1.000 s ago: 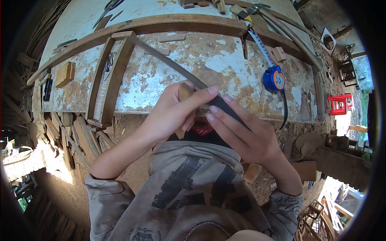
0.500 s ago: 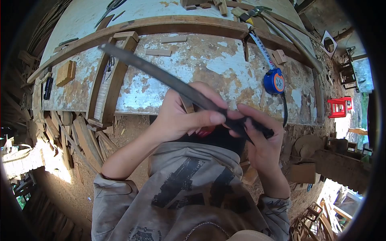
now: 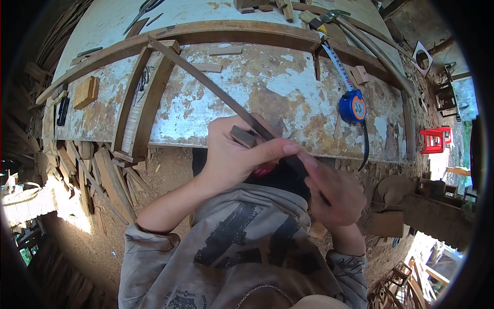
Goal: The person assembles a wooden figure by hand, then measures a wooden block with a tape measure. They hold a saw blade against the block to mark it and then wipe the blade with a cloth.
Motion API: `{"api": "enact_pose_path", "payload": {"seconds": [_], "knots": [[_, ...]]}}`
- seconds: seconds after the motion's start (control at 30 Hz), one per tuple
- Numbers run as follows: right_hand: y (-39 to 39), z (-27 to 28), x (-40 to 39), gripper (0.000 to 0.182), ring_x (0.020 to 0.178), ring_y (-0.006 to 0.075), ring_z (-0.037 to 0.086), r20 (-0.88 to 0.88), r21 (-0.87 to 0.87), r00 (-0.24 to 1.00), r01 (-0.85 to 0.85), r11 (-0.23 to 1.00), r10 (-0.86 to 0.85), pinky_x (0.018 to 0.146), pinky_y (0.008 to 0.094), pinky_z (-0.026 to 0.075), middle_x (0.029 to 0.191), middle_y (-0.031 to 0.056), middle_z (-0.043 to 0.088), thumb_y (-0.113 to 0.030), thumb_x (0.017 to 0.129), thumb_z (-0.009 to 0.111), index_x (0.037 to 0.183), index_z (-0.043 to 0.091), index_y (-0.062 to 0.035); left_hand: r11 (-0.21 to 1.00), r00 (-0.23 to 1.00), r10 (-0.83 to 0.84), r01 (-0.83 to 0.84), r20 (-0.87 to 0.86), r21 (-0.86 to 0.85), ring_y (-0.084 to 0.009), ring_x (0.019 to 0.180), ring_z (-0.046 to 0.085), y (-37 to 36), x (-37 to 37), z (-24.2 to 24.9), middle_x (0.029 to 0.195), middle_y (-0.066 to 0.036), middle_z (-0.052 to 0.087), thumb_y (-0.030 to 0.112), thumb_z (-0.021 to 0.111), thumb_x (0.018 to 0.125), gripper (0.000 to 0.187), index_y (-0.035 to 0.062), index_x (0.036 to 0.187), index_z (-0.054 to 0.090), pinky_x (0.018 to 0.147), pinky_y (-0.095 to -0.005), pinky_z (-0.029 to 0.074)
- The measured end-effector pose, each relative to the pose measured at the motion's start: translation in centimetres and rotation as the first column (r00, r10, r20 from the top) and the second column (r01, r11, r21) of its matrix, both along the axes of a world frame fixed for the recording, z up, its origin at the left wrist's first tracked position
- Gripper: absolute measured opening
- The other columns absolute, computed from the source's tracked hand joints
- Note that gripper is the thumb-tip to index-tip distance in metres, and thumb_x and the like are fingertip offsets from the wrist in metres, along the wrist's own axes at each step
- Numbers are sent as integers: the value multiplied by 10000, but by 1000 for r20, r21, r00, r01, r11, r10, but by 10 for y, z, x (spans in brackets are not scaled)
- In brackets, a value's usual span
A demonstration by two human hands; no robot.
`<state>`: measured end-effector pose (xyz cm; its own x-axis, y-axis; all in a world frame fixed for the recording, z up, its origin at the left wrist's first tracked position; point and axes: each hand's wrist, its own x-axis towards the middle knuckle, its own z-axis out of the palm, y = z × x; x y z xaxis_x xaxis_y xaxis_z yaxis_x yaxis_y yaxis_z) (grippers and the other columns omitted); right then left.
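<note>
My left hand [image 3: 234, 149] is closed around a long, flat, dark bar [image 3: 208, 85] that looks like a file, thumb stretched along it. A small wooden block [image 3: 243, 137] also sits in that hand, its squared end showing above the thumb. The bar slants up and left over the bench. Curled at the bar's black lower end is my right hand [image 3: 337, 195], a fingertip touching the left thumb. Something dark shows within the right fist, and most of the black end is hidden.
The paint-worn workbench [image 3: 242, 110] carries a long wooden rail [image 3: 231, 33], a narrow wooden frame [image 3: 154, 95], a wood block [image 3: 86, 93], a blue tape measure [image 3: 353, 106] and a hammer [image 3: 334, 14]. Wood offcuts [image 3: 105, 172] lean below its left edge. A red stool [image 3: 432, 140] stands right.
The bar has turned so that a narrower, browner side shows, and its tip moved slightly right. My right hand has rolled over and closed into a fist. More of the small block shows.
</note>
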<state>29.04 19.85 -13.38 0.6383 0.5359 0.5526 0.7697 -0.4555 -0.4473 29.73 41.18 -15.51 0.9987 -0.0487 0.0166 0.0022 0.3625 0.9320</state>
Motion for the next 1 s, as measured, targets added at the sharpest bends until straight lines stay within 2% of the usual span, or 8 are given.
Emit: {"api": "enact_pose_path", "payload": {"seconds": [0.1, 0.2, 0.37, 0.47, 0.53, 0.73, 0.87, 1.0], "knots": [[4, -6, 6, 263, 876, 249, 779, 189, 5, 982, -12, 1000, 11, 754, 313, 601, 1042, 117, 791, -17, 912, 738, 1173, 731, 8, 998, 998, 40, -37, -55, 41, -45, 538, 559, -5, 1, 5, 660, -28, 677, 55, 844, 860, 127, -31, 850, 751, 473, -218, 394], [-9, -8, 3, 372, 947, 211, 772, 114, -208, 993, 45, 977, -22, 733, 258, 590, 1169, 181, 755, -27, 899, 746, 1269, 713, -19, 995, 990, 43, -31, -132, 94, -42, 544, 560, -5, 3, 4, 664, -17, 680, 61, 858, 844, 138, -25, 886, 759, 482, -213, 400], [5, -9, 9, 219, 906, 172, 750, -562, 344, 817, 371, 862, -127, 755, 244, 589, 1123, 152, 762, -84, 993, 683, 1174, 749, 20, 989, 998, -54, 52, 12, 137, -57, 596, 586, 2, 9, -10, 816, -42, 696, 54, 906, 763, 286, -20, 987, 744, 559, -218, 444], [7, 9, 12, 221, 877, 152, 736, -843, 436, 518, 503, 747, 144, 802, 245, 575, 1043, 113, 770, -93, 1003, 679, 1172, 746, 34, 991, 983, -128, 121, 135, 62, -109, 755, 651, 9, 18, -13, 1049, -132, 700, 46, 942, 672, 431, -23, 1026, 706, 714, -245, 523], [4, 10, 15, 222, 893, 150, 735, -879, 459, 379, 507, 729, 290, 821, 247, 570, 1041, 115, 771, -94, 1003, 681, 1173, 745, 34, 978, 877, -143, 55, 458, 200, -143, 818, 661, 13, 34, -22, 1063, -143, 681, 53, 948, 659, 429, -4, 1013, 712, 743, -263, 533], [6, -15, 9, 219, 830, 146, 740, -581, 446, 813, 290, 847, 27, 750, 244, 578, 1051, 124, 783, -94, 1010, 668, 1179, 737, 29, 980, 899, -125, 48, 420, 191, -172, 871, 686, 17, 29, -18, 980, -99, 720, 2, 919, 691, 304, 7, 953, 765, 776, -294, 537], [5, -17, 9, 195, 769, 159, 753, -370, 337, 927, 197, 921, -63, 677, 248, 572, 981, 130, 791, -83, 992, 684, 1160, 750, -11, 975, 870, -99, -12, 484, 222, -139, 782, 678, 15, 30, -19, 907, -86, 720, 16, 926, 698, 276, -4, 910, 751, 699, -266, 527], [0, -15, 3, 242, 737, 160, 760, -152, 170, 979, 161, 972, -135, 613, 255, 566, 930, 103, 790, -116, 928, 767, 1156, 755, -38, 948, 948, -33, -71, 316, 311, -123, 719, 607, 10, 20, -8, 821, -58, 652, 39, 942, 674, 288, 29, 827, 699, 643, -251, 459]]}}
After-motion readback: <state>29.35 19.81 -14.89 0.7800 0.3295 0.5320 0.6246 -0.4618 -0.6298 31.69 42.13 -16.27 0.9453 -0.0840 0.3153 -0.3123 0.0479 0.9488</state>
